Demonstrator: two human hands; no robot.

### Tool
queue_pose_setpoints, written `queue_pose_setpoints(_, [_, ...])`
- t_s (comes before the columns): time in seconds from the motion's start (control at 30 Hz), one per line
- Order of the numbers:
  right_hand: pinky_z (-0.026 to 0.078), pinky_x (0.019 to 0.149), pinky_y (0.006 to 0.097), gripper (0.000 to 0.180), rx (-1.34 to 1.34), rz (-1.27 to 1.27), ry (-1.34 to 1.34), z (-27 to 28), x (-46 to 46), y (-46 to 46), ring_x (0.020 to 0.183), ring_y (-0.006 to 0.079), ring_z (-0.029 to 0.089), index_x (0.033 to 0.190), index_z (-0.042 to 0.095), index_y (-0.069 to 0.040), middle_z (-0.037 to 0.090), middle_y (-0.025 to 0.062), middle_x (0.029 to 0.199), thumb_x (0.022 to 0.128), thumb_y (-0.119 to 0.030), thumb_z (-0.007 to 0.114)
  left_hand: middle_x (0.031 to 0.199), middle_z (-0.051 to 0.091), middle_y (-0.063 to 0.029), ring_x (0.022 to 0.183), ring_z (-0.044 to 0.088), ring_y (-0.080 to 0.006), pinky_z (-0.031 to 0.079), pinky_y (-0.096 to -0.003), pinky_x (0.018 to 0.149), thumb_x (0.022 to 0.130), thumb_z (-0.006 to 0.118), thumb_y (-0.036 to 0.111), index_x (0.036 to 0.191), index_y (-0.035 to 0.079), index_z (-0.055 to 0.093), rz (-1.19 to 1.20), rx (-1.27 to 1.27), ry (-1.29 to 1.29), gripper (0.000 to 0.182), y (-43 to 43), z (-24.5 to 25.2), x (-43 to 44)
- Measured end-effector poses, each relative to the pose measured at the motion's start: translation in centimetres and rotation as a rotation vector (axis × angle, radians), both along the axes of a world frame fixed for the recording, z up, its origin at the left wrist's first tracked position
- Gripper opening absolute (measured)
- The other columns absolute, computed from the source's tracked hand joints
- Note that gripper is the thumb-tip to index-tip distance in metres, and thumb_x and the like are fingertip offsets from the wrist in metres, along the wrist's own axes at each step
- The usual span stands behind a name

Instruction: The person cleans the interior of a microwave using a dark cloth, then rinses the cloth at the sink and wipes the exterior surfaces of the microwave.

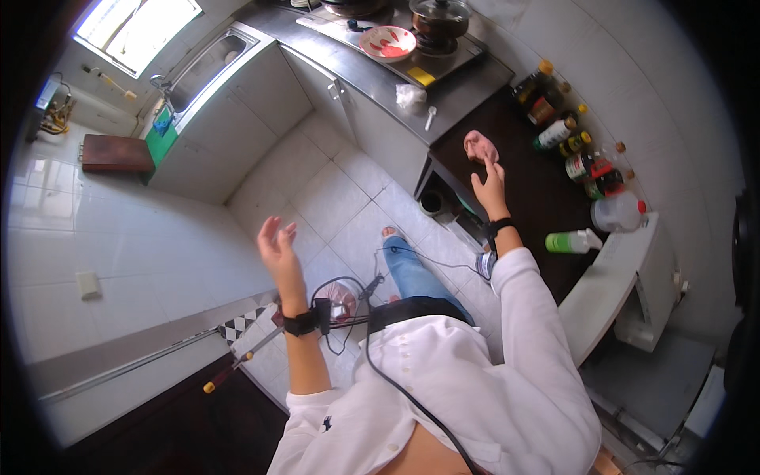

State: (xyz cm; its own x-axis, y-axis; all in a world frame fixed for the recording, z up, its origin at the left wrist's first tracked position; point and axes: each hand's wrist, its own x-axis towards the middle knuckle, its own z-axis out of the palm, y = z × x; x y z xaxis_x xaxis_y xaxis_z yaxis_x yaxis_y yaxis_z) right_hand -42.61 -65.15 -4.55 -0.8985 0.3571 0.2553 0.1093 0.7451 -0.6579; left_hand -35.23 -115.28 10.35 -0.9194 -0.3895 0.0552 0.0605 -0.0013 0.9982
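My right hand reaches over the dark countertop at the right, its fingertips at the near edge of a crumpled pink cloth. Whether the fingers pinch the cloth cannot be told. Raised over the floor at the left, my left hand holds nothing, its fingers loosely curled and apart. Beyond the cloth, on the steel counter, are a small white spoon and a crumpled white plastic bag. A white bowl with a red pattern sits on the gas stove, beside a lidded pot.
Several sauce bottles line the wall, with a clear plastic jug and a green-and-white spray bottle nearer. An open cabinet is below the counter. A sink and a brown board stand at the left. Cables cross before my body.
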Motion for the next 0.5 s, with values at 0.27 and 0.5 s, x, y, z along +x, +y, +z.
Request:
queue_pose_setpoints(0.27, [0.052, 0.099, 0.0438, 0.033, 0.084, 0.179, -0.066, -10.4, -13.9, 5.8, 0.118, 0.0311, 0.065, 0.117, 0.073, -0.008, 0.071, 0.0154, 0.126, 0.090, -0.028, 0.080, 0.148, 0.055, -0.0174, 0.121, 0.070, -0.0292, 0.054, -0.0417, 0.111, 0.112, 0.052, 0.010, 0.150, -0.004, 0.048, 0.422, -0.041, -0.110, 0.040, -12.8, 2.4, -9.0])
queue_pose_setpoints(0.5, [0.055, 0.072, 0.0302, 0.020, -0.941, -0.184, -0.239, 3.2, -14.7, -2.0, 0.086, 0.0163, 0.065, 0.106, 0.061, -0.007, 0.059, 0.0040, 0.087, 0.110, -0.023, 0.049, 0.146, 0.058, -0.0186, 0.121, 0.070, -0.0306, 0.056, -0.0440, 0.109, 0.111, 0.053, 0.010, 0.148, -0.005, 0.051, 0.825, -0.068, -0.200, 0.039, -22.0, 0.9, -10.0])
